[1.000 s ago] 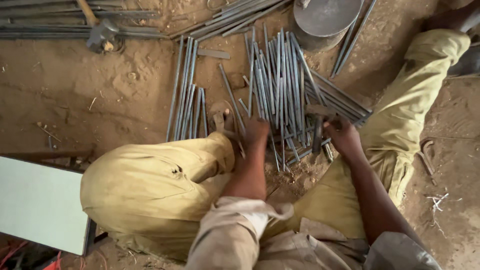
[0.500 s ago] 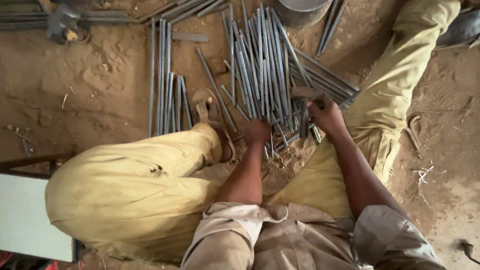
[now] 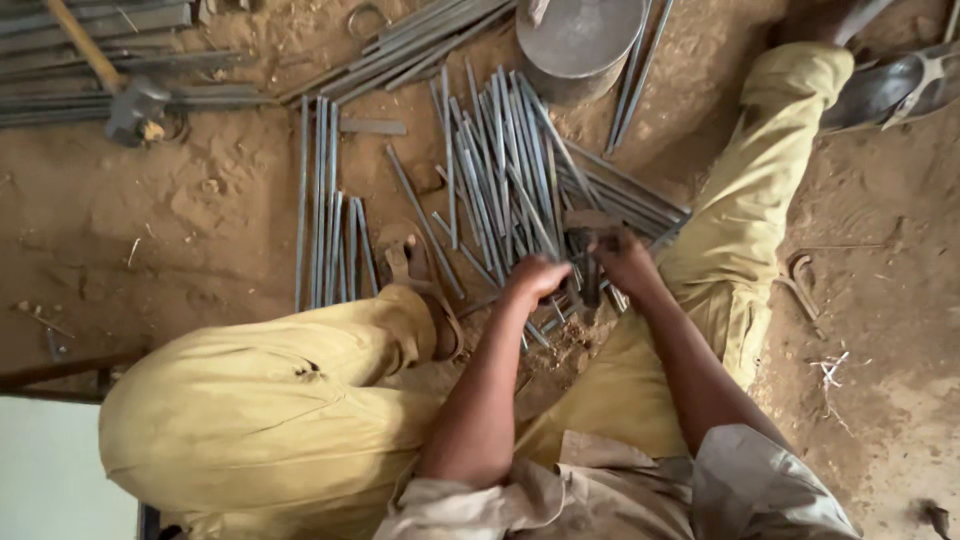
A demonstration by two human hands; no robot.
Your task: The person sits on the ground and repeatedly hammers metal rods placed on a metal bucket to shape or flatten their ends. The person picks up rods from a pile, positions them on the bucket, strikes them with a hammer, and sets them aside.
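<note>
while the person sits on the dirt floor with knees spread, the left hand is curled into a loose fist at the near end of the pile of grey metal rods; it seems to grip the ends of one or two rods, though which ones cannot be told. the right hand sits just beside it, fingers wrapped around a dark metal tool that stands upright between the two hands, its lower end down among the rod ends. the hands are close together but not touching.

the rods fan away from the hands, crossing one another, their far ends reaching toward a round grey metal drum at the top of the view. a smaller, neater group of rods lies parallel on the ground to the left of the pile, apart from it. more long bars lie in a row along the top left, with a hammer resting across them, its wooden handle slanting up to the edge.

the left leg, in yellow trousers, is bent close to the body, the sandalled foot beside the rods. the right leg stretches out to the upper right, past the pile. a curved metal hook lies on the dirt right of that leg, well apart from the hands.
</note>
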